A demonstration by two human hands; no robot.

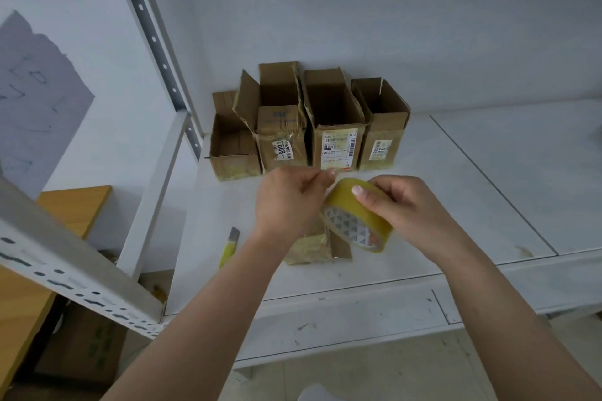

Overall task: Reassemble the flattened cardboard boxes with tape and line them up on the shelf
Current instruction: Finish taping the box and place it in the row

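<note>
Right hand [404,205] grips the yellowish tape roll [356,218] over the shelf [456,172], left hand [286,202] pinches its loose end. Four open boxes [338,130] sit lined up at the back, one flattened box [312,244] lies under the hands, yellow cutter [229,246] beside it

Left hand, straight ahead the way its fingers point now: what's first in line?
The left hand points right, pinching at the tape roll that the right hand holds. The roll comes first; they look almost touching, though depth is unclear.
</note>
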